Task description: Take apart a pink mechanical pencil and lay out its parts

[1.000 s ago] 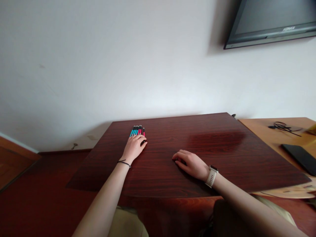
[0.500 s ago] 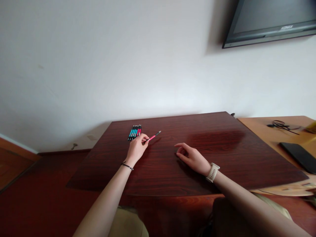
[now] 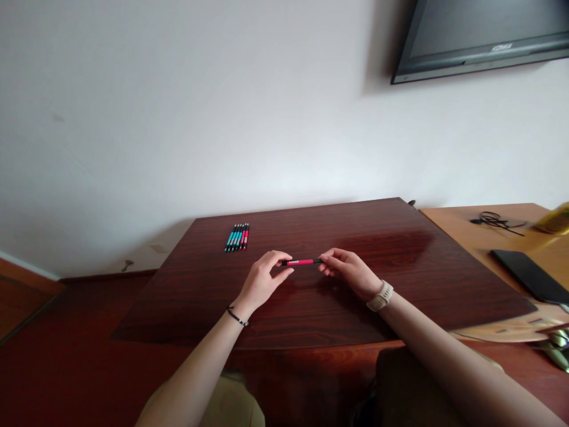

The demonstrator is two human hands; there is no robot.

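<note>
A pink and black pen (image 3: 301, 261) is held level above the dark wooden tabletop (image 3: 400, 267). My left hand (image 3: 262, 280) pinches its left end and my right hand (image 3: 349, 271) pinches its right end. A row of several blue and pink pens (image 3: 237, 236) lies side by side at the far left of the tabletop, apart from both hands. A thin black band circles my left wrist and a pale watch sits on my right wrist.
A lighter wooden desk (image 3: 498, 237) adjoins on the right, carrying a dark flat device (image 3: 524, 275), a coiled black cable (image 3: 491, 219) and a yellow object (image 3: 553, 219). A screen (image 3: 480, 35) hangs on the white wall above.
My left hand lifted one pink pen out of the row and carried it right to the middle. My right hand rose from the tabletop and took hold of its other end.
</note>
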